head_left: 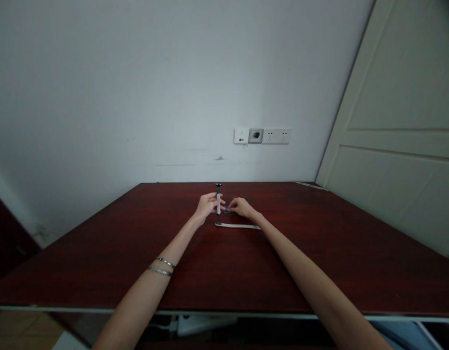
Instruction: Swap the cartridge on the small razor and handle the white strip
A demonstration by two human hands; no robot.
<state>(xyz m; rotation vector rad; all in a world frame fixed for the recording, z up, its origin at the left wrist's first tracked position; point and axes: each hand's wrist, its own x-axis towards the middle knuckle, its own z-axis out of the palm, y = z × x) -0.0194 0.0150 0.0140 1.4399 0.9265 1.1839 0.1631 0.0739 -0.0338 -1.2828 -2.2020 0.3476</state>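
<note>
gripping razor [218,197] upright in left hand [207,204], right hand [242,207] at small dark item [228,212], grip unclear

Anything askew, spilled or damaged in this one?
Only the wall stands out: a dark scuff and fainter streaks mark its pale surface, below and left of the sockets. I see no spill on the table; the razor in the left hand appears upright.
</note>
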